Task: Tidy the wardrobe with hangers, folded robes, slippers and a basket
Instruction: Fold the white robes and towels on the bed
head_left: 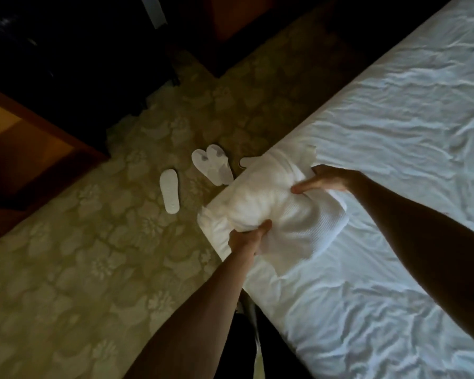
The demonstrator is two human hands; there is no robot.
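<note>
Hands first: both grip one folded white robe (274, 203) from opposite ends. The left hand (248, 237) clutches its near edge, thumb (263, 226) on top and pressed into the waffle cloth, the other fingers tucked out of sight beneath. The right hand (323, 179) takes the far side, thumb (305, 187) lying across the top, the remaining fingers curled under the bundle. Between the two hands the robe bulges and creases; it sits at the edge of the bed (394, 173), its left end jutting past the mattress over the floor. Right of the hands spreads the rumpled white sheet.

Beyond the left hand, on the patterned carpet (80, 242), lie white slippers: a single one (169, 191) sole up, well apart from the robe, and a stacked pair (212, 164) just past the robe's far corner. Another pale slipper tip (248, 160) peeks out beside the robe, mostly hidden. Farther left stands dark wooden furniture (25, 149), its details lost in shadow.
</note>
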